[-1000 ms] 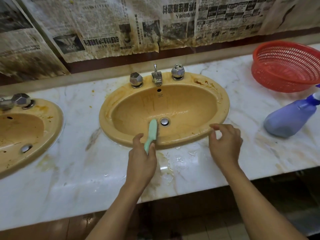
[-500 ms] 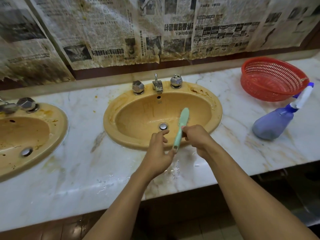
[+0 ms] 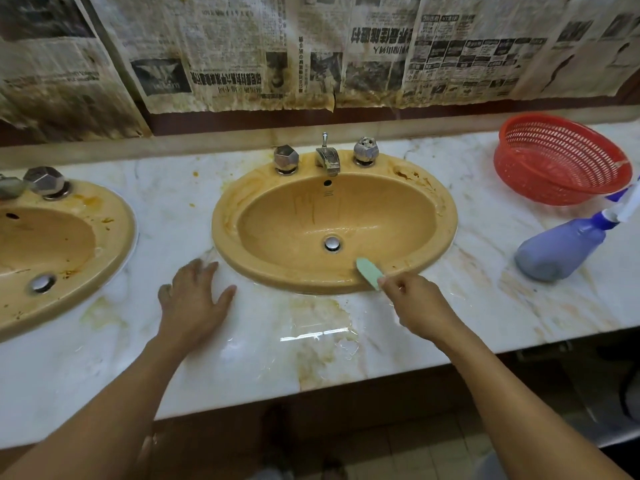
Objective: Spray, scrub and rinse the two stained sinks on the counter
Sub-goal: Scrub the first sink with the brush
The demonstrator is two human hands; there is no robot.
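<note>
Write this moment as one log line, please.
step: scrubbing | right hand: holds green brush at near rim of centre sink | left hand: flat on counter | spray bottle: on counter, right of sink

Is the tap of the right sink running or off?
Off: no water stream falls from the tap into the sink.

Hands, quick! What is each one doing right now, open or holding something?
Left hand: open, fingers spread on the counter.
Right hand: closed around the green brush, at the front rim of the sink.
</note>
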